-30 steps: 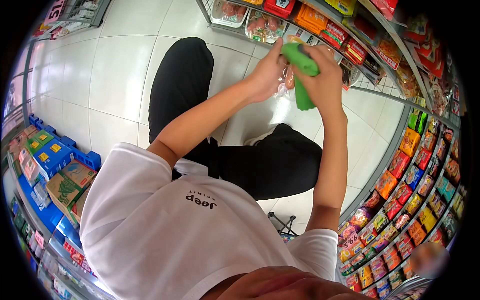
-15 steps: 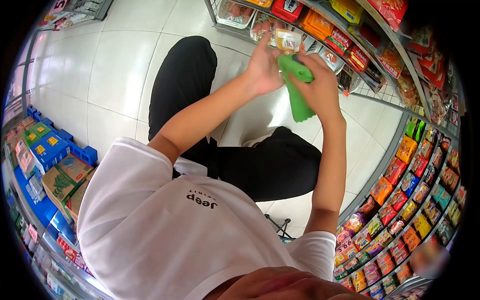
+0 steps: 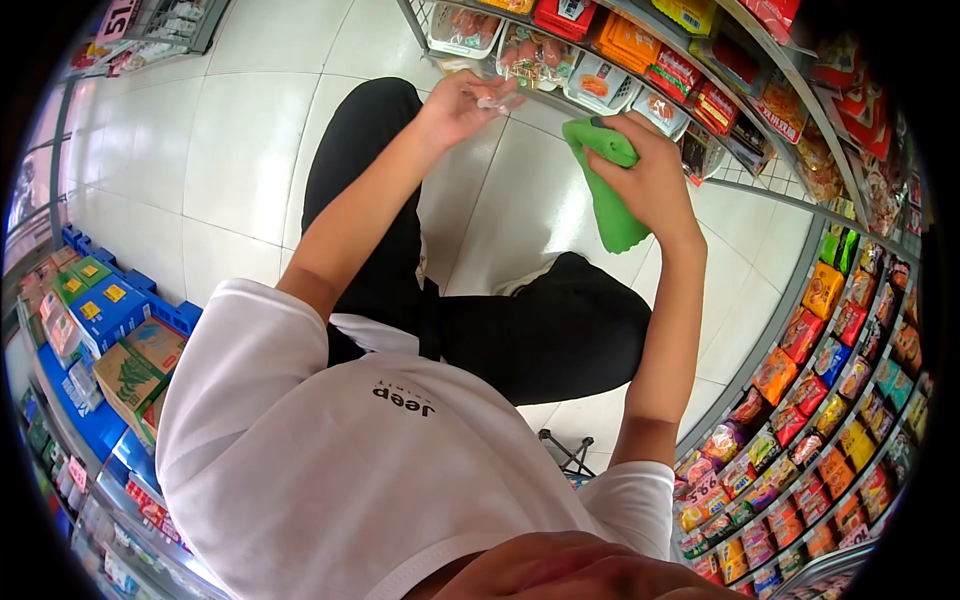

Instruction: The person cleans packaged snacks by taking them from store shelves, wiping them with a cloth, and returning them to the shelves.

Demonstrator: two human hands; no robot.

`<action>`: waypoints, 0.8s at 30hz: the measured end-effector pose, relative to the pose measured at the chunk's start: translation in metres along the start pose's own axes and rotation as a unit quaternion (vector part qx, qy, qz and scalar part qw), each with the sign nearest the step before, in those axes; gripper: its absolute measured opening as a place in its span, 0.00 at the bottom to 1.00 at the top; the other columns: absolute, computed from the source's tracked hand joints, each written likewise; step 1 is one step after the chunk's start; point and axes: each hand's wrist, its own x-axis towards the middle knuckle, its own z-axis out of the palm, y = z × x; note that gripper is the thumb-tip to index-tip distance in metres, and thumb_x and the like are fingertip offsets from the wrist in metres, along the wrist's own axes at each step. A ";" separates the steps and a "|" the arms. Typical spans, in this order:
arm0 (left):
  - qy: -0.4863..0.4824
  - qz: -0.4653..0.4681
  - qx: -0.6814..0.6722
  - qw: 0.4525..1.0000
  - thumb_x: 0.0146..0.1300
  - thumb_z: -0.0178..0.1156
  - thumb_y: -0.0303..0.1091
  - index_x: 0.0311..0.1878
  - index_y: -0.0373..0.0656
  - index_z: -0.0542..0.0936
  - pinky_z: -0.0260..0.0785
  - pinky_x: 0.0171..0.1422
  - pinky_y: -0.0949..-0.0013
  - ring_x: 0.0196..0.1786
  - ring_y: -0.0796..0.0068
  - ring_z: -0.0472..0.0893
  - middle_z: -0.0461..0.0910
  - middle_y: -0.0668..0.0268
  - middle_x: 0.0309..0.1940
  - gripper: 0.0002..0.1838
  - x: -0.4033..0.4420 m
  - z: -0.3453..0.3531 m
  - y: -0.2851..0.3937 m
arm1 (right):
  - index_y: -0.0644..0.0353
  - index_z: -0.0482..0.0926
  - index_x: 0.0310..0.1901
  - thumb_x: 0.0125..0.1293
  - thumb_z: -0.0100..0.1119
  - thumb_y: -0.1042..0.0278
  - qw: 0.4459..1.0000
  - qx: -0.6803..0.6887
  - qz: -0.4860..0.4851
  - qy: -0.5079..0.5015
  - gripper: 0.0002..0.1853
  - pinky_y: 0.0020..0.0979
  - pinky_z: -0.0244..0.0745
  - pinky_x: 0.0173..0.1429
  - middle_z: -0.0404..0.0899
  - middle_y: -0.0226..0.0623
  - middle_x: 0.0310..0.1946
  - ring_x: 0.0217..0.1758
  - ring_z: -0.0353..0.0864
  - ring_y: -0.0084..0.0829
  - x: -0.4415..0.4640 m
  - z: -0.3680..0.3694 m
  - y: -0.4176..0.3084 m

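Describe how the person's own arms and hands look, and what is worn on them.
The left arm and right arm come out of a white T-shirt's short sleeves, the left sleeve and right sleeve, both plain, with no marking visible. The forearms are bare, and no watch or bracelet shows. The left hand and right hand are ungloved.

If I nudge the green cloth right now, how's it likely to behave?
The green cloth will probably flop: it bunches in your right hand with one end loose. Its thin-looking edge suggests it's light, and it seems unlikely to roll, lacking a firm round shape.
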 end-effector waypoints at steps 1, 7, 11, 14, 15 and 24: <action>0.014 0.026 0.058 0.998 0.69 0.50 0.21 0.31 0.35 0.73 0.73 0.75 0.43 0.65 0.52 0.78 0.79 0.51 0.44 0.08 0.007 -0.007 0.008 | 0.66 0.84 0.51 0.58 0.72 0.68 1.000 0.000 -0.002 0.006 0.19 0.38 0.80 0.51 0.83 0.43 0.43 0.44 0.85 0.47 -0.001 0.000 0.000; 0.125 0.229 0.296 0.919 0.70 0.56 0.23 0.52 0.35 0.74 0.79 0.59 0.50 0.55 0.56 0.84 0.82 0.58 0.41 0.09 0.071 -0.036 0.045 | 0.68 0.82 0.50 0.61 0.71 0.69 1.000 0.009 -0.012 0.026 0.18 0.35 0.79 0.51 0.83 0.42 0.42 0.42 0.84 0.42 -0.002 -0.001 -0.003; 0.246 0.378 0.553 0.701 0.70 0.60 0.30 0.65 0.34 0.72 0.77 0.61 0.53 0.57 0.51 0.84 0.84 0.50 0.53 0.22 0.122 -0.057 0.063 | 0.69 0.82 0.50 0.62 0.71 0.69 1.000 0.004 -0.014 0.016 0.18 0.33 0.79 0.50 0.82 0.42 0.42 0.41 0.83 0.39 -0.004 0.000 -0.003; 0.283 0.405 0.640 0.589 0.71 0.59 0.38 0.69 0.41 0.72 0.74 0.66 0.49 0.63 0.41 0.80 0.82 0.43 0.57 0.25 0.172 -0.069 0.081 | 0.69 0.81 0.50 0.62 0.71 0.70 1.000 0.003 -0.010 0.010 0.18 0.32 0.78 0.50 0.81 0.41 0.41 0.41 0.83 0.38 -0.007 -0.001 -0.003; 0.260 0.423 0.647 0.579 0.75 0.54 0.45 0.68 0.40 0.73 0.76 0.64 0.49 0.62 0.46 0.81 0.82 0.47 0.57 0.25 0.182 -0.068 0.085 | 0.69 0.81 0.50 0.62 0.71 0.69 1.000 0.002 -0.011 0.010 0.18 0.33 0.78 0.50 0.81 0.41 0.41 0.41 0.83 0.38 -0.008 -0.002 -0.003; -0.073 0.357 0.278 0.889 0.82 0.39 0.45 0.57 0.42 0.76 0.80 0.44 0.54 0.41 0.63 0.83 0.83 0.61 0.43 0.20 0.217 -0.068 0.090 | 0.62 0.84 0.51 0.57 0.71 0.67 1.000 0.012 -0.016 0.018 0.19 0.40 0.77 0.50 0.81 0.41 0.41 0.44 0.81 0.48 -0.016 -0.002 -0.007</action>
